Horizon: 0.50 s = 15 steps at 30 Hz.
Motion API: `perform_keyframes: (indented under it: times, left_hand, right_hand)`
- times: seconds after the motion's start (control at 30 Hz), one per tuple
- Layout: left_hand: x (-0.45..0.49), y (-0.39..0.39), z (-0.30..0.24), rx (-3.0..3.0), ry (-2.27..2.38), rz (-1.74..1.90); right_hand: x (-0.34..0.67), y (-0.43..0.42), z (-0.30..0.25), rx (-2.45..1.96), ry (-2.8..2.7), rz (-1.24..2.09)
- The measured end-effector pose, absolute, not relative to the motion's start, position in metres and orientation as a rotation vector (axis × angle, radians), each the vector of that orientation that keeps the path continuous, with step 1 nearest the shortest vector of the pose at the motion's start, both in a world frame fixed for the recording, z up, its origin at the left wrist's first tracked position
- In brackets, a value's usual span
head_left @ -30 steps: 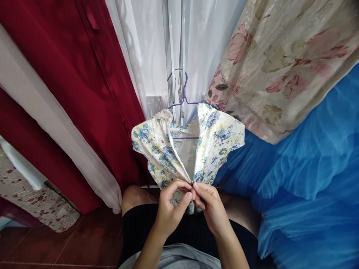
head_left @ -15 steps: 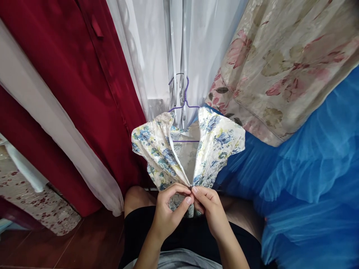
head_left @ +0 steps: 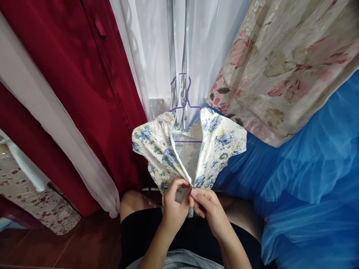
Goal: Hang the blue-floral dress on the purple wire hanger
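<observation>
A small white dress with a blue and yellow flower print (head_left: 215, 144) hangs on a purple wire hanger (head_left: 186, 98), its back split open in a V. My left hand (head_left: 174, 207) pinches the fabric at the bottom of the split. Beside it, touching, my right hand (head_left: 209, 207) pinches the zipper pull at the same spot. Both sets of fingers are closed on the dress.
A dark red garment (head_left: 84, 86) and a white sheer one (head_left: 146, 48) hang to the left and behind. Pink-flowered cream fabric (head_left: 283, 63) and blue tulle (head_left: 305, 179) fill the right. My knees in black shorts (head_left: 140, 231) sit above a reddish wooden floor (head_left: 84, 246).
The view has shifted slightly. My left fingers have regripped lower on the fabric by the split; both hands stay together at its base.
</observation>
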<state>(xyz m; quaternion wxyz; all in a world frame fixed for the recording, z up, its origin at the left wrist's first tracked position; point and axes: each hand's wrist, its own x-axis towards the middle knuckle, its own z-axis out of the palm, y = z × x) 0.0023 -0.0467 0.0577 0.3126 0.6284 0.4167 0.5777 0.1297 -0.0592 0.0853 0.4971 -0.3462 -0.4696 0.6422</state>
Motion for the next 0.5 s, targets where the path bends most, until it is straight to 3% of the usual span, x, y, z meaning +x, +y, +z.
perform_keyframes:
  times: [0.3,0.5]
  left_hand:
    - [0.007,-0.044,0.052,1.700,1.012,1.452]
    - [0.004,-0.028,0.027,1.631,1.058,1.443]
  right_hand:
    - [0.147,-0.041,0.106,-0.669,-1.021,1.866]
    - [0.156,0.016,0.154,-0.527,-1.151,1.812]
